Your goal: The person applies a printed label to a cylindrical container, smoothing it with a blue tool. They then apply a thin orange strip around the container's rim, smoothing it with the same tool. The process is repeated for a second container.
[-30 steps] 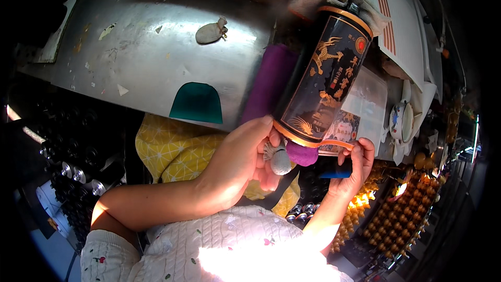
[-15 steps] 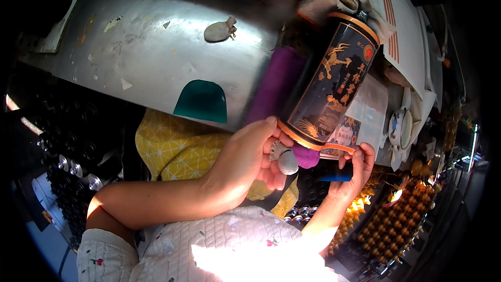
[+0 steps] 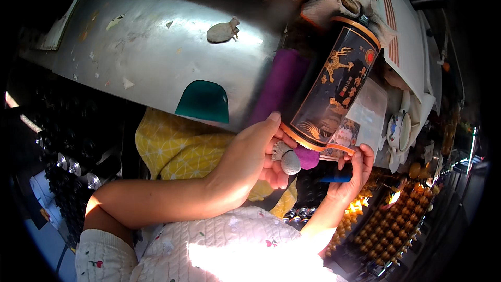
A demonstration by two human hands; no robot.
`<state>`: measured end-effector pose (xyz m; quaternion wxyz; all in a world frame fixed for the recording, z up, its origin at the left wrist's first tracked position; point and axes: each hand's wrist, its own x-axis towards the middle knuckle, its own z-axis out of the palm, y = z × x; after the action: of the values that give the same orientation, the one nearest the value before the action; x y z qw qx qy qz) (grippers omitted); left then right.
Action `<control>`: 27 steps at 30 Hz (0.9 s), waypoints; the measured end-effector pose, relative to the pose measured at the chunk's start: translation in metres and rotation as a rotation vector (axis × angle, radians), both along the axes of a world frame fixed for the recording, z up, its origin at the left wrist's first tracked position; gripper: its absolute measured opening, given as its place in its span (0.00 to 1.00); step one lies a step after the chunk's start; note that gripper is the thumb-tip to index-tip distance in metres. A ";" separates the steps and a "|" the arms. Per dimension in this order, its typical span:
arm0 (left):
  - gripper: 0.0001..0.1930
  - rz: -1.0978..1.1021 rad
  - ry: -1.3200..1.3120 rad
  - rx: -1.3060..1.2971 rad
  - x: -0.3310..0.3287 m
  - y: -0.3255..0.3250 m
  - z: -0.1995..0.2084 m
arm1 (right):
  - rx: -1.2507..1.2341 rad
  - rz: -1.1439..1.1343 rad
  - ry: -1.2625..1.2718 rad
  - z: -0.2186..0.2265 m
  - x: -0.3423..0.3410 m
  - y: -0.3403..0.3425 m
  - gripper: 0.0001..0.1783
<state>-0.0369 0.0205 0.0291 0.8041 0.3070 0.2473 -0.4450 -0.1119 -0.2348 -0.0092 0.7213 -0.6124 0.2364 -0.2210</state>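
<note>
A black cylinder with gold pictures and writing leans at a slant, banded in orange at both ends. At its lower rim, the thumb and fingers of my left hand grip the edge. A small grey tied cloth pad is also held against those fingers. From the rim an orange strip stands out to the right, its free end pinched between thumb and finger of my right hand. A blue stick-like piece lies in the curled fingers of that same hand; its full shape is hidden. Purple cloth shows beneath the cylinder.
On the metal tabletop lie a second grey tied pad and a dark green flap. A patterned cup stands at the right. Yellow patterned cloth covers my lap. Rows of golden beads fill the lower right.
The whole view has shifted very slightly. Both hands keep the same grips on the cylinder's rim, the pad and the orange strip.
</note>
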 end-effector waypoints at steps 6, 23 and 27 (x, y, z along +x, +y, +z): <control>0.25 -0.029 -0.073 0.045 0.001 -0.003 0.004 | 0.022 -0.017 -0.008 0.003 -0.002 0.003 0.12; 0.22 -0.011 -0.170 0.029 -0.005 -0.005 0.004 | 0.058 -0.035 -0.010 0.013 -0.003 0.005 0.11; 0.21 0.048 -0.161 -0.014 -0.007 -0.006 -0.001 | 0.021 0.021 -0.112 0.029 -0.003 0.011 0.11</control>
<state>-0.0441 0.0147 0.0278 0.8340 0.3301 0.1863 -0.4011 -0.1149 -0.2239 0.0193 0.7420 -0.5940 0.1913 -0.2449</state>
